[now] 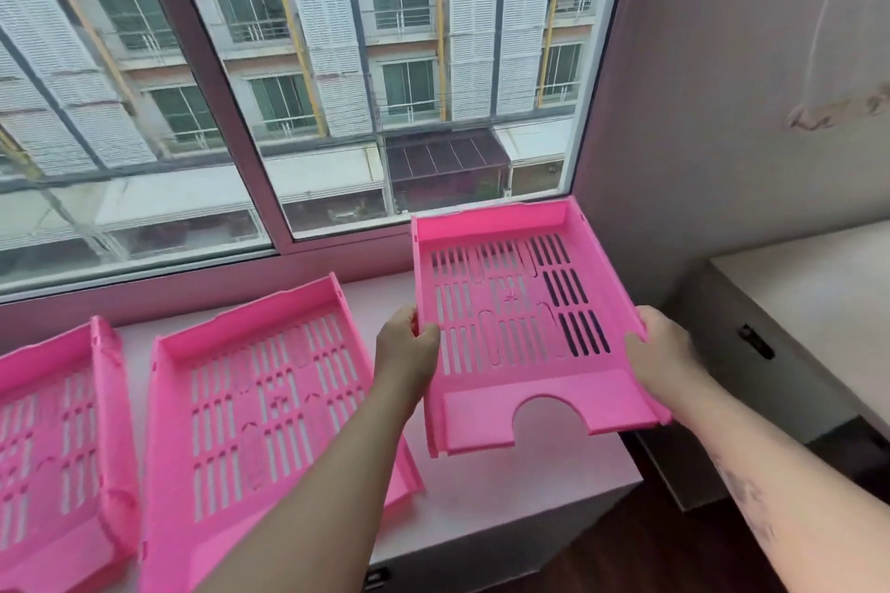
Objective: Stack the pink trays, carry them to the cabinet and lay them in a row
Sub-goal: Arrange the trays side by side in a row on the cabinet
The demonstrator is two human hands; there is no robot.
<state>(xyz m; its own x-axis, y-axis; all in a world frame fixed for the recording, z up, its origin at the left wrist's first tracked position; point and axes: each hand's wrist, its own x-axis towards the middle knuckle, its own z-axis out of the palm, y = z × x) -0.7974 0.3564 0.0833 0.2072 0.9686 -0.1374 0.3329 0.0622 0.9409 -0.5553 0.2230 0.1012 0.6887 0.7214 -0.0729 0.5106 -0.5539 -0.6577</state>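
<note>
Held tray: a pink slotted plastic letter tray (522, 332) with a half-round cut-out in its near edge was held above the right end of the surface, tilted, with its far wall raised toward the window.
Left hand: the left hand (407, 354) was placed on the left side wall of the held tray; its fingers (428, 333) were clamped over the wall edge.
Right hand: the right hand (667, 352) was placed on the right side wall of the same tray; its fingers were closed on the wall, with the tips hidden under the tray.
Middle tray: a second pink slotted plastic tray (269, 409) was laid flat on the surface, just left of the held tray and partly crossed by the left forearm.
Left tray: a third pink slotted plastic tray (53, 443) was laid flat beside the middle tray, cut off by the left frame edge.
Surface: a white ledge-top surface (486, 491) was located directly below a wide glass window (289, 87).
Cabinet: a pale cabinet with a dark handle (790, 318) was positioned at the right, apart from the surface.
Contact between the held tray and the surface: could not be determined.
</note>
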